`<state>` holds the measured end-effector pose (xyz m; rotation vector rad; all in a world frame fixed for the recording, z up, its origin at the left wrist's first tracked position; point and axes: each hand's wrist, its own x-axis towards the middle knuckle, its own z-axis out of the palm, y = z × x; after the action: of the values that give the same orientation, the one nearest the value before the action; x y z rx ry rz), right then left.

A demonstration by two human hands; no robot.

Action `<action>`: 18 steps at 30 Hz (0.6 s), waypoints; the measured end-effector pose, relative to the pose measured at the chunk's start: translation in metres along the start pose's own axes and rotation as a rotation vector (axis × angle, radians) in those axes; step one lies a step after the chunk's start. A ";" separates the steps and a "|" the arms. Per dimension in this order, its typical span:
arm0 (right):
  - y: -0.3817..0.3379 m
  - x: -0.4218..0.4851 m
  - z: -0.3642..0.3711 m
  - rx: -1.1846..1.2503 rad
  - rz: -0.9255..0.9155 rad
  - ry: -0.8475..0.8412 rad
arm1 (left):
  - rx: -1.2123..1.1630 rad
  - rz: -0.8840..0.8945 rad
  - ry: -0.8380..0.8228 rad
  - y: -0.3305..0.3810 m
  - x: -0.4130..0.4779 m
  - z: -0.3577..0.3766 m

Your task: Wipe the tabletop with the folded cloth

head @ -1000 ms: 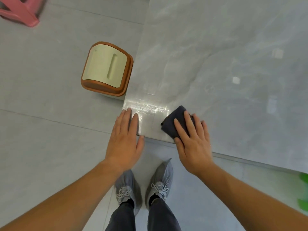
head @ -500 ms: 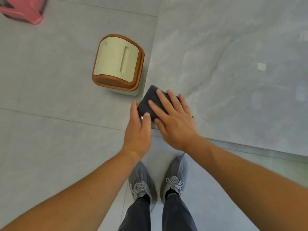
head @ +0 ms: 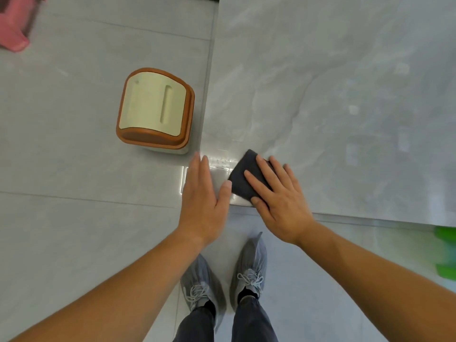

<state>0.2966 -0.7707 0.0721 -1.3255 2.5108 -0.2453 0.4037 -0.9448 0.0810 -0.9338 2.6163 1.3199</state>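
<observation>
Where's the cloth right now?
Head view: the cloth lies at the near left corner of the tabletop, pressed under the right hand, just right of the left hand.

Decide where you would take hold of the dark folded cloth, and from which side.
Probably its bare left edge, coming from the person's left. The folded cloth lies flat on the tabletop under the right hand, whose fingers are straight, so only that edge and the far corner are free to pinch.

Grey tiled floor (head: 61, 218), glossy. Brown-rimmed, cream-lidded bin (head: 153, 107) on it; pink stool (head: 12, 28) well left of bin.
</observation>
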 end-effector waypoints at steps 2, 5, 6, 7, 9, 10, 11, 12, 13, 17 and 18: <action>0.016 -0.003 -0.004 -0.005 -0.046 -0.022 | 0.175 0.126 -0.027 0.005 0.006 0.001; 0.045 0.003 -0.016 -0.002 0.033 -0.029 | 0.349 0.196 -0.136 0.012 0.016 0.008; 0.059 0.011 -0.022 0.001 0.127 -0.017 | 0.410 0.194 -0.151 0.013 0.017 0.010; 0.075 0.023 -0.030 0.002 0.243 0.007 | 0.464 0.192 -0.151 0.014 0.017 0.012; 0.103 0.057 -0.046 0.026 0.481 0.075 | 0.491 0.188 -0.135 0.014 0.017 0.015; 0.111 0.075 -0.052 0.044 0.579 0.096 | 0.477 0.185 -0.124 0.014 0.017 0.015; 0.115 0.093 -0.056 0.052 0.652 0.108 | 0.463 0.185 -0.108 0.014 0.017 0.015; 0.114 0.106 -0.056 0.051 0.689 0.115 | 0.452 0.182 -0.093 0.015 0.018 0.015; 0.109 0.114 -0.053 0.043 0.683 0.124 | 0.440 0.176 -0.077 0.017 0.018 0.015; 0.080 0.082 -0.037 0.004 0.366 0.071 | 0.367 0.135 0.000 0.033 0.019 0.018; 0.075 0.063 -0.033 0.002 0.283 0.042 | 0.351 0.121 0.014 0.039 0.020 0.020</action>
<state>0.1935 -0.7803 0.0713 -0.9559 2.6920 -0.2153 0.3626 -0.9221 0.0900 -0.7419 2.8224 0.8297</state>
